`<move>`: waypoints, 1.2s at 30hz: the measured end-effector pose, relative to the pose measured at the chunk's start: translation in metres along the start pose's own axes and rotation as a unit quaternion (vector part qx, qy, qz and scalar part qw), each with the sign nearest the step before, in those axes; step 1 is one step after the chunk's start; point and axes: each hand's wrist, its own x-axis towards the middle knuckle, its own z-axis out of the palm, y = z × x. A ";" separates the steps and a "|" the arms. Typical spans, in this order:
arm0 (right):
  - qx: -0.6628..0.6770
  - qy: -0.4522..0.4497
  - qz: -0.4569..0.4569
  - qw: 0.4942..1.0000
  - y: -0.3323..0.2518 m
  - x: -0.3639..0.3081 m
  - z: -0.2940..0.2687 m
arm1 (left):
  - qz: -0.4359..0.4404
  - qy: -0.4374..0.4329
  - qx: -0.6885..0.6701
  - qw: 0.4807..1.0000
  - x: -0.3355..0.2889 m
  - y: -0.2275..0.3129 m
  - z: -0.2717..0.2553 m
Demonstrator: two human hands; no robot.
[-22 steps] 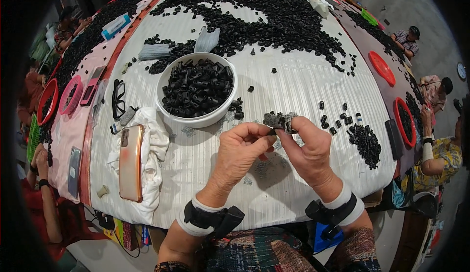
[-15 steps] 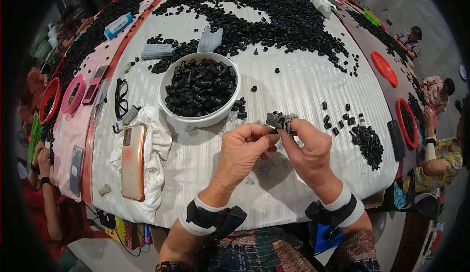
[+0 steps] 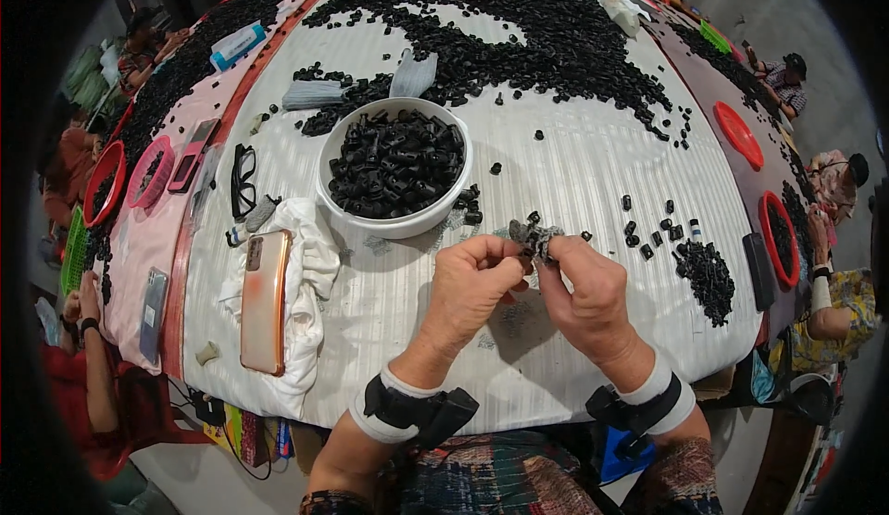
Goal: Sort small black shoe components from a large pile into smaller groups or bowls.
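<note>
Over the table's near middle, my left hand (image 3: 477,279) and my right hand (image 3: 593,288) meet, thumbs and fingertips pinched together. Between them is a small, rough dark grey clump (image 3: 531,237) whose kind I cannot make out, partly covered by the fingers. A white bowl (image 3: 400,228) beyond my left hand is heaped with small black plastic pieces (image 3: 398,158). To the right of my right hand lie loose black pieces (image 3: 646,252) and a small pile (image 3: 706,279) of slimmer black parts.
At left, a phone (image 3: 267,302) lies on white cloth (image 3: 310,265), with eyeglasses (image 3: 243,182) farther back. Two grey fabric tubes (image 3: 414,74) lie behind the bowl, before a broad black heap (image 3: 546,43). Other people sit at both sides, near red baskets (image 3: 778,237).
The whole view has shifted slightly, so things appear farther right. The grey clump has turned a little between my fingertips, and both hands keep their pinch.
</note>
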 end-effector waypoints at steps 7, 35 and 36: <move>0.025 -0.025 -0.002 0.999 -0.005 0.010 -0.010 | -0.013 -0.004 -0.106 0.994 0.002 -0.001 -0.002; -0.134 -0.022 -0.084 0.987 0.001 0.008 0.002 | -0.027 -0.022 -0.079 0.996 0.002 -0.004 -0.001; -0.133 -0.028 -0.075 0.988 0.001 0.008 0.001 | -0.028 -0.022 -0.079 0.996 0.002 -0.005 -0.001</move>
